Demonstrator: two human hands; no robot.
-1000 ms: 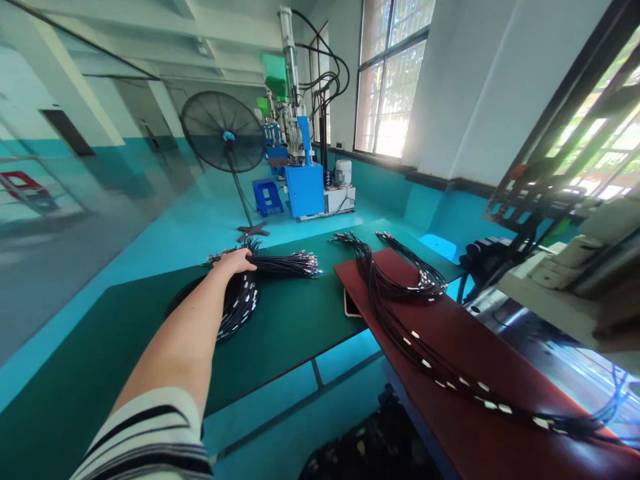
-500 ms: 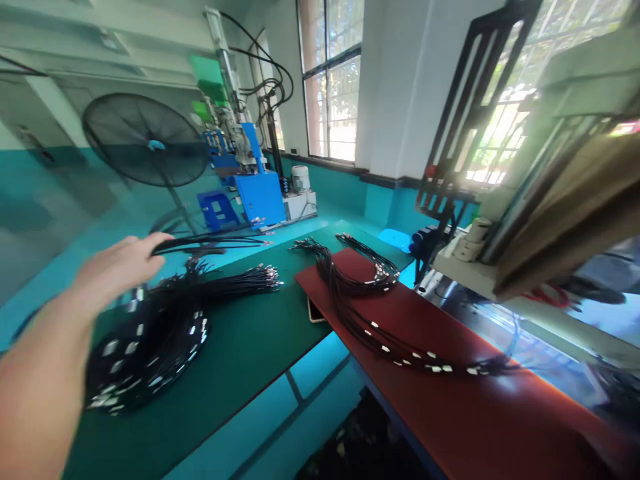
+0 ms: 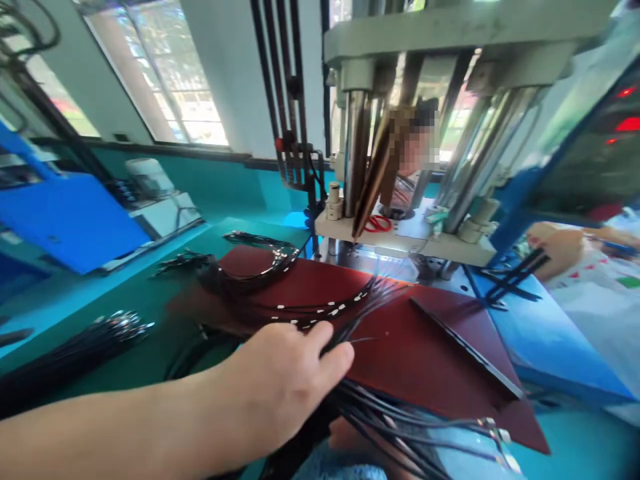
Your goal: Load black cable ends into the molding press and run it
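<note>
The left hand [image 3: 293,373] holds thin black cables [image 3: 370,403] beside the flat dark-red desk [image 3: 425,360]. Right hand [image 3: 345,433] mostly hidden: cannot tell.

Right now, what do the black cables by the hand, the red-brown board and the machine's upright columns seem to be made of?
Black cables: probably smooth plastic or rubber sheathing, from their flexible curves and sheen. Red-brown board: perhaps painted or laminated sheet; its flat, even colour leaves the core open. Upright columns: likely polished steel, given bright, mirror-like streaks.
</note>
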